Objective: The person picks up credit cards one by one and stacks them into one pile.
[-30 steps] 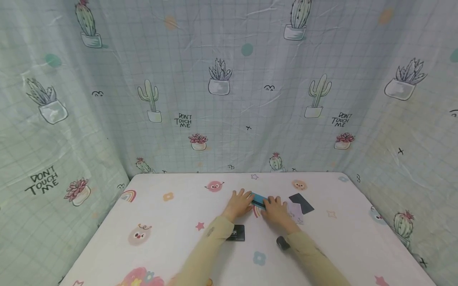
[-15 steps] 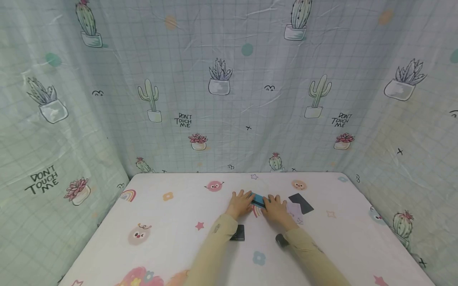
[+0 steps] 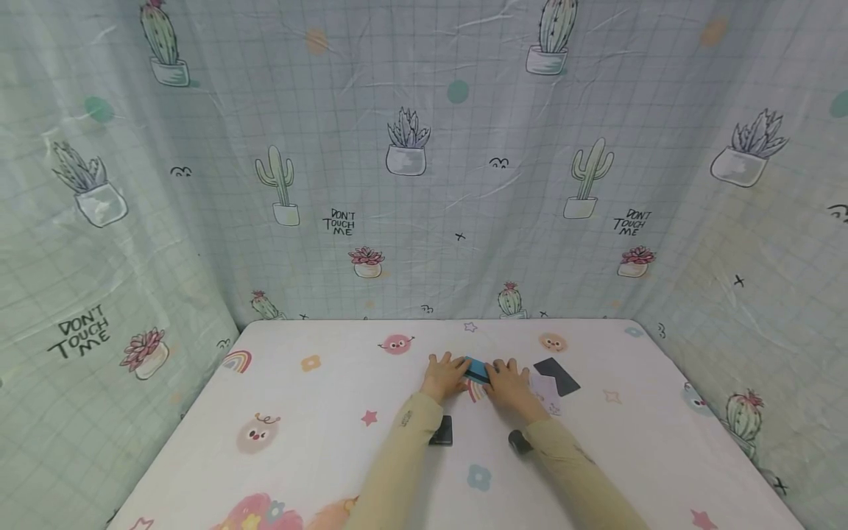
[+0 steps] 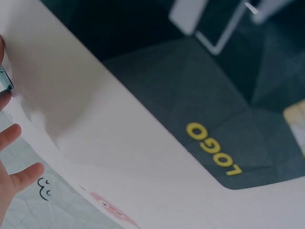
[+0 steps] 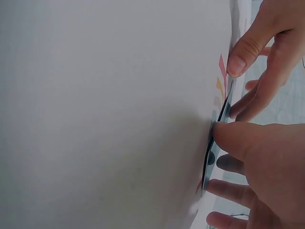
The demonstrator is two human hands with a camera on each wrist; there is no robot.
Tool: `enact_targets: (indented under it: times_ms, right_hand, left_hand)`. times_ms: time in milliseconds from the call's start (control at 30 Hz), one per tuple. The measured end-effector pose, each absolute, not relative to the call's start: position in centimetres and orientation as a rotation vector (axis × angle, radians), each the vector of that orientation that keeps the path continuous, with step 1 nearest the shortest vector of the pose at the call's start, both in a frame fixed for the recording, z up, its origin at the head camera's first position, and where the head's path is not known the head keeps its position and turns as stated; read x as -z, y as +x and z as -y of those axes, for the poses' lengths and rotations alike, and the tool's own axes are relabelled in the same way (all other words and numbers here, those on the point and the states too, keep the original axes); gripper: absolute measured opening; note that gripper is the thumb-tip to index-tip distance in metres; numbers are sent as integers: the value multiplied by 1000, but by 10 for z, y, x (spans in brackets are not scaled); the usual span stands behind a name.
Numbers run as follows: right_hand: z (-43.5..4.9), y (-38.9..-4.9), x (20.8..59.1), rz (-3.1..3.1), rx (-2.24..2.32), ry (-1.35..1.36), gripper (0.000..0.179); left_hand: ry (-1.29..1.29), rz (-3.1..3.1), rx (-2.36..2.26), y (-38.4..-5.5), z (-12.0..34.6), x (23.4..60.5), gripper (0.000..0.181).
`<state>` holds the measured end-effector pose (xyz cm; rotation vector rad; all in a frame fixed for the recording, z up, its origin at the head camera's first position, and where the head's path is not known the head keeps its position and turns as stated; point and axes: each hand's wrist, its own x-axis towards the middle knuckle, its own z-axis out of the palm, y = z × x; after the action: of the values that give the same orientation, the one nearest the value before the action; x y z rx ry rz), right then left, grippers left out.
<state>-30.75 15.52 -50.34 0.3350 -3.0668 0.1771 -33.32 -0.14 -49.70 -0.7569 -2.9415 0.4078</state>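
Note:
In the head view a blue card with a dark stripe lies between the two hands near the middle of the white table. My left hand pinches its left end, and my right hand pinches the right end. The right wrist view shows the thin card nearly edge-on, thumbs on its near side and fingers behind. Below the left wrist is a black card; up close in the left wrist view this dark card carries yellow "LOGO" lettering.
Right of the hands a pale purple card lies beside a dark grey card. A small black object of unclear kind sits next to the right sleeve. A cactus-print curtain surrounds the printed table.
The left forearm has shifted slightly right, covering more of the black card. The right hand has eased slightly left. Both hands keep hold of the blue card.

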Motion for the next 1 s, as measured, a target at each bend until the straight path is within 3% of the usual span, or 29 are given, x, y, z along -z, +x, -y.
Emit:
enact_targets:
  times_ms: [767,1000]
  right_hand:
    - [-164,-319,501,3065,-276,441,45]
    - [-170,-321,497,3065,-293,566,45]
  left_hand:
    - [-777,2870,-357,-327,-1,491,43]
    - [-783,2864,-400,-327,-2,492,50]
